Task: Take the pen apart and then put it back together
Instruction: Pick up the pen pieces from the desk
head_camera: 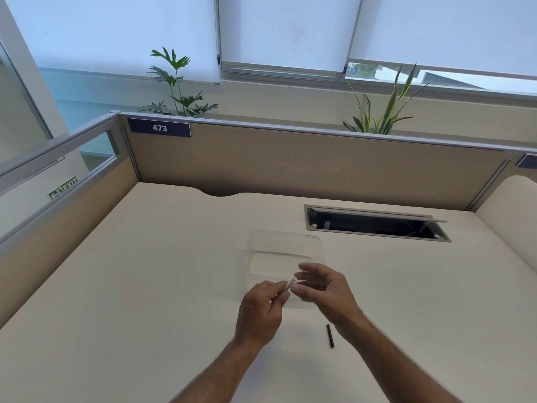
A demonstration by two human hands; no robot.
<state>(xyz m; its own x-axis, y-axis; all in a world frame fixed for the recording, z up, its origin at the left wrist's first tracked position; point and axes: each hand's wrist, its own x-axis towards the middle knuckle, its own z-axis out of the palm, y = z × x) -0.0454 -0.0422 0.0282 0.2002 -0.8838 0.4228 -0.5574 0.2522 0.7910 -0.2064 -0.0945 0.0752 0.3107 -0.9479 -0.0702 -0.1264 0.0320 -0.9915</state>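
Note:
My left hand (261, 309) is closed around a pale, see-through pen barrel (287, 286), of which only the short upper end shows past the fingers. My right hand (322, 289) meets that end with thumb and forefinger pinched on it, the other fingers spread. Both hands hover above the cream desk (145, 286), over the near edge of a clear plastic tray (284, 248). A short black pen cap (330, 335) lies on the desk just below my right wrist, apart from both hands. The blur hides what exactly the right fingertips hold.
An open cable hatch (377, 225) with a raised flap sits in the desk at the back right. Beige partition walls (290, 164) close the desk at the back and left. Two plants stand behind the partition.

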